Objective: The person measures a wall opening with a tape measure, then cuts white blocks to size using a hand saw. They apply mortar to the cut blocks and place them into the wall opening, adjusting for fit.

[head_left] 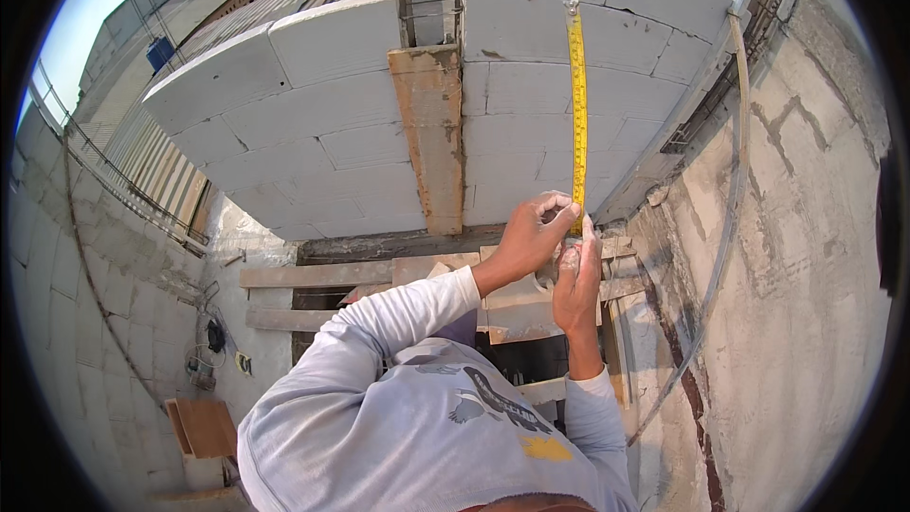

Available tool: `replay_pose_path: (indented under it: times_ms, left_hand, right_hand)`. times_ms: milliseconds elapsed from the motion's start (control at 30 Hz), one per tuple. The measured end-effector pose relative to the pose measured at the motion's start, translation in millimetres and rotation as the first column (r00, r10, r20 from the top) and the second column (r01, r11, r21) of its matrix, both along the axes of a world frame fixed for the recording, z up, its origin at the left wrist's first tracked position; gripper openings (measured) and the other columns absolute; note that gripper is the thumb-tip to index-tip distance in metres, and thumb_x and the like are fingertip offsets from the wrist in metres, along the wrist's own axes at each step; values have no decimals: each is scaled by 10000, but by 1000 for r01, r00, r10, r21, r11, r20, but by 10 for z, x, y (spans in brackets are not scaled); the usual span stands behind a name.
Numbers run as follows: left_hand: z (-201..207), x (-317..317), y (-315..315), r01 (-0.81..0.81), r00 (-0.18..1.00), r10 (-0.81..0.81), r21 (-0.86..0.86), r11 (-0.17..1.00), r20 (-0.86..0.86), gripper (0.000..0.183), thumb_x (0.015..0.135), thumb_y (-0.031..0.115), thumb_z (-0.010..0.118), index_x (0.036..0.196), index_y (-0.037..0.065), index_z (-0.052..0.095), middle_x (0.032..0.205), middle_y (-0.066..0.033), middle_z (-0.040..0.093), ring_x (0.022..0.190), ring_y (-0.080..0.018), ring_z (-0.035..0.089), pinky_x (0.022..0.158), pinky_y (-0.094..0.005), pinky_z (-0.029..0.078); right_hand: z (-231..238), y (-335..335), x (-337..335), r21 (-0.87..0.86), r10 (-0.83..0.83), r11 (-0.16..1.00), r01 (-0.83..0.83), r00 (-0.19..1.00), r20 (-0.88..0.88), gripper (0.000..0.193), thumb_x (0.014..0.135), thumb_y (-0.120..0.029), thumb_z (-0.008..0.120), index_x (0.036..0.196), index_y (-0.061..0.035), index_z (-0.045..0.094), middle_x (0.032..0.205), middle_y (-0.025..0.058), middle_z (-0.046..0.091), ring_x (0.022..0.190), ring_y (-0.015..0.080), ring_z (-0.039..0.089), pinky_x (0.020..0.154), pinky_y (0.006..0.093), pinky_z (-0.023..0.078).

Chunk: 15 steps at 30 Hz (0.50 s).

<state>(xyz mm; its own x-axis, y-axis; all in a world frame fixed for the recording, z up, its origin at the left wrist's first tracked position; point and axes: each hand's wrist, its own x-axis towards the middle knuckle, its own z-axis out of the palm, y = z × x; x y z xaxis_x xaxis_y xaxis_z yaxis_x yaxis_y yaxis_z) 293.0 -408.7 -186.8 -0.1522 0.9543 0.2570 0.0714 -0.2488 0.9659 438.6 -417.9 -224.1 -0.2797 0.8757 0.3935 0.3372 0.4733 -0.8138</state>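
A yellow tape measure (pixel 580 114) is stretched up the face of a grey block wall (pixel 360 152), its metal end near the top edge. My left hand (pixel 533 235) pinches the blade near its lower end between thumb and fingers. Just below and to the right, my right hand (pixel 578 286) is closed around the lower part of the tape measure. The case is mostly hidden by my hands. Whitish dust covers my fingertips.
A wooden board (pixel 428 137) stands against the wall below steel rods. Planks (pixel 322 274) lie across a dark gap beneath me. To the right rises a rough rendered wall (pixel 787 256) with a hanging hose (pixel 735 190). Brown boards (pixel 204 427) lean at the lower left.
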Motion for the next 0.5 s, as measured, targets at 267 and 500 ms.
replay_pose_path:
  times_ms: [267, 500]
  left_hand:
    - [1775, -990, 2363, 1, 987, -63, 388, 921, 148, 341, 1024, 272, 669, 1122, -53, 705, 976, -76, 744, 832, -119, 682, 768, -292, 563]
    - [2556, -2162, 3095, -98, 914, 328, 652, 752, -241, 373, 1003, 305, 692, 1230, 10, 714, 968, -74, 761, 844, -136, 705, 773, -290, 567]
  right_hand:
    - [1853, 2298, -126, 276, -163, 957, 84, 946, 279, 452, 1008, -186, 626, 1420, -8, 575, 1213, 149, 644, 1073, 269, 643, 950, 403, 514]
    - [3486, 4287, 137, 213, -68, 977, -23, 909, 411, 449, 1019, -240, 614, 1413, -25, 608, 1175, 49, 638, 900, 118, 570, 768, 298, 525]
